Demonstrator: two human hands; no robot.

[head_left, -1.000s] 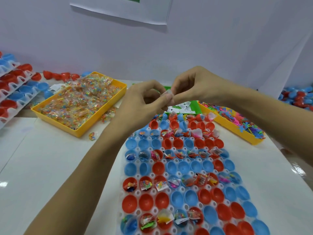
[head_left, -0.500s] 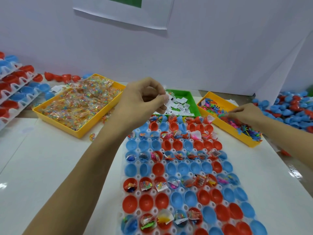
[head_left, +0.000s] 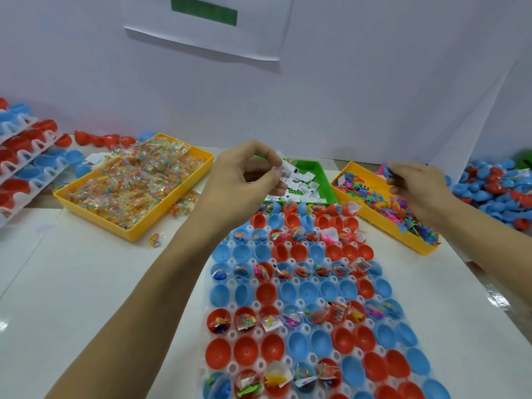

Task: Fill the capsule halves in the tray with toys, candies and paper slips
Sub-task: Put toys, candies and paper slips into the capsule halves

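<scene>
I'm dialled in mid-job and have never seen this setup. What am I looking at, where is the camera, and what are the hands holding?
There is no machine here: these are a person's two bare hands, seen from a camera worn on the head, looking forward and down. On the white table lies a white tray of red and blue capsule halves; alternate rows hold packets and toys, the others look empty. Behind it stand three bins: a yellow bin of candy packets, a green bin of paper slips and a yellow bin of small plastic toys. The left hand pinches a few paper slips above the green bin. The right hand, over the toy bin, pinches a small toy.
</scene>
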